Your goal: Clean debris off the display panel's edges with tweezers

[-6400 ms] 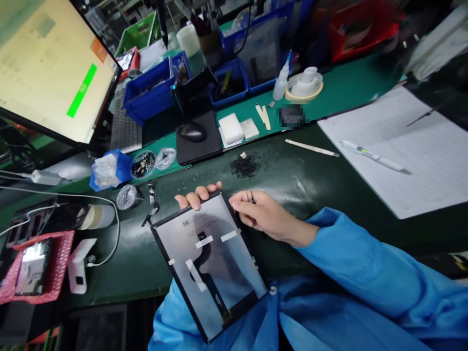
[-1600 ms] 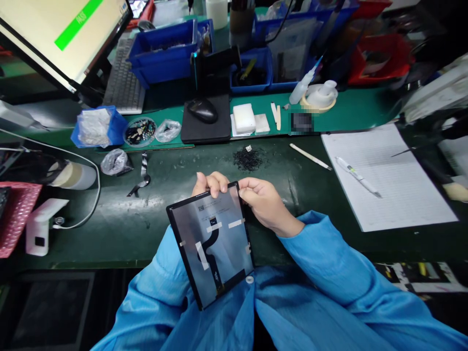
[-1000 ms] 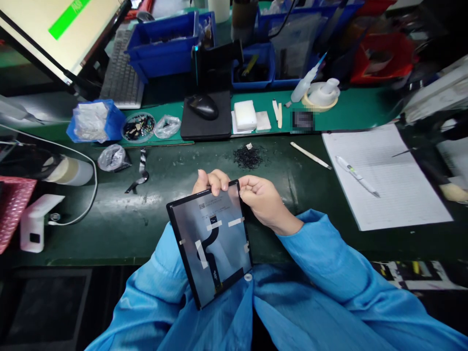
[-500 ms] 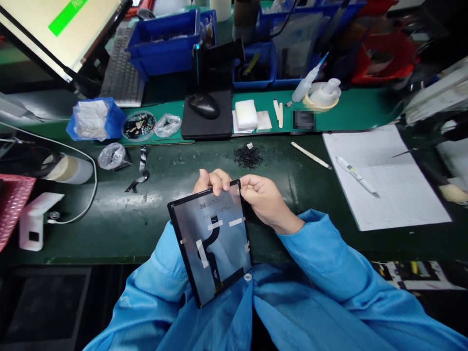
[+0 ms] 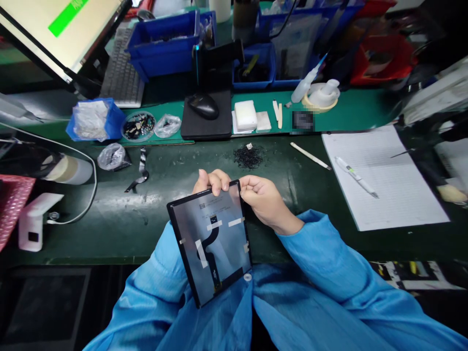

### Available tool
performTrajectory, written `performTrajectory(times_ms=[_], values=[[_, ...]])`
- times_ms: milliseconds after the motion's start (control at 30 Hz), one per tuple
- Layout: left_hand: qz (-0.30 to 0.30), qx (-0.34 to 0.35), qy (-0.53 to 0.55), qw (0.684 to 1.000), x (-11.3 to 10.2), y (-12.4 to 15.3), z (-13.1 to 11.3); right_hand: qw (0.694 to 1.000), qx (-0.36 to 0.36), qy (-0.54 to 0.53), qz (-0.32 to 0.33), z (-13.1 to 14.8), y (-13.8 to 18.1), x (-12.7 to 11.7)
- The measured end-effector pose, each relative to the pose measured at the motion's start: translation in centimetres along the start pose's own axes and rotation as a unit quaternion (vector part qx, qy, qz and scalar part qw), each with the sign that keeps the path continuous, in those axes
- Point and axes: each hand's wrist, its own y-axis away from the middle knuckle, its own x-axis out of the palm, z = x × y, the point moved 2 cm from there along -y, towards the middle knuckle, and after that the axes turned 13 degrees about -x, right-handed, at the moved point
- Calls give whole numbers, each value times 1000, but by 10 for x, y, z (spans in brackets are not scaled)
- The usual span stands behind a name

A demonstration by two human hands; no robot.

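Note:
A tablet display panel (image 5: 226,243) is tilted up in front of me, its grey back facing me, with a black flex cable held down by white tape strips. My left hand (image 5: 212,181) grips its top edge from behind, fingers curled over the rim. My right hand (image 5: 263,202) pinches the panel's top right corner. Both sleeves are blue. The panel's lower end rests against my blue coat.
A pile of small black scraps (image 5: 249,157) lies on the dark green bench just beyond my hands. An open notebook (image 5: 395,195) with a pen (image 5: 355,176) sits at the right. Mouse (image 5: 202,105), blue bins (image 5: 164,44), keyboard (image 5: 119,78) and monitor (image 5: 54,29) stand behind; a white cable (image 5: 89,195) runs at the left.
Since 6.4 s ago the panel has been raised more upright and my view has shifted right. Over the last second the hands and panel have barely moved.

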Motion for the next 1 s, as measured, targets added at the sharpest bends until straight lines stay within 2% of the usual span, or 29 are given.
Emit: performTrajectory(times_ms=[200, 367, 567, 667, 833, 1000], values=[[18, 15, 6, 1000, 0, -1, 0, 1000, 1, -6, 4, -2, 0, -2], [-14, -2, -14, 1000, 1, 0, 0, 1000, -9, 2, 0, -3, 0, 0], [30, 10, 21, 999, -2, 1, 2, 1000, 5, -3, 5, -2, 0, -2], [23, 7, 13, 1000, 0, 1, 1, 1000, 4, 0, 2, -3, 0, -2], [-22, -7, -2, 1000, 4, 0, -2, 1000, -12, 13, -8, -1, 0, -1], [0, -16, 5, 1000, 2, 0, -3, 1000, 3, 4, 4, -3, 0, -2]])
